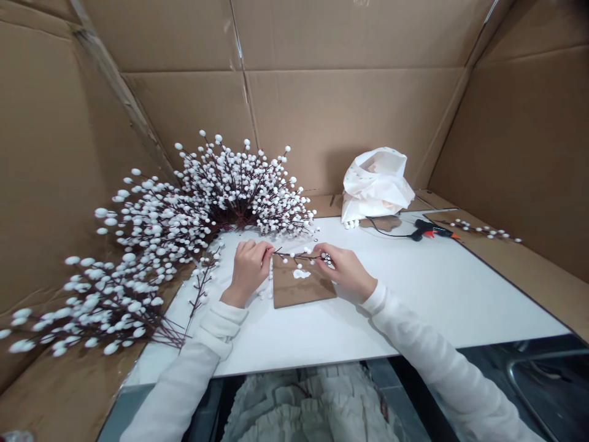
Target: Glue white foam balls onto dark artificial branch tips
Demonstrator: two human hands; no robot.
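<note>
A thin dark twig with small white berries [297, 254] is stretched between my hands above a brown cardboard square [299, 291]. My left hand [250, 267] pinches its left end. My right hand [344, 268] is closed on its right part, and berries show between the fingers. White pieces [301, 274] lie on the cardboard beneath the twig. The square rests on the white board [414, 294].
Large bunches of white-berried branches [230, 178] spread over the left and back. At the back right stands a white plastic bag [377, 184], with a black glue gun [435, 229] beside it. A berried twig [488, 231] lies at the right edge. Cardboard walls [359, 98] surround the board.
</note>
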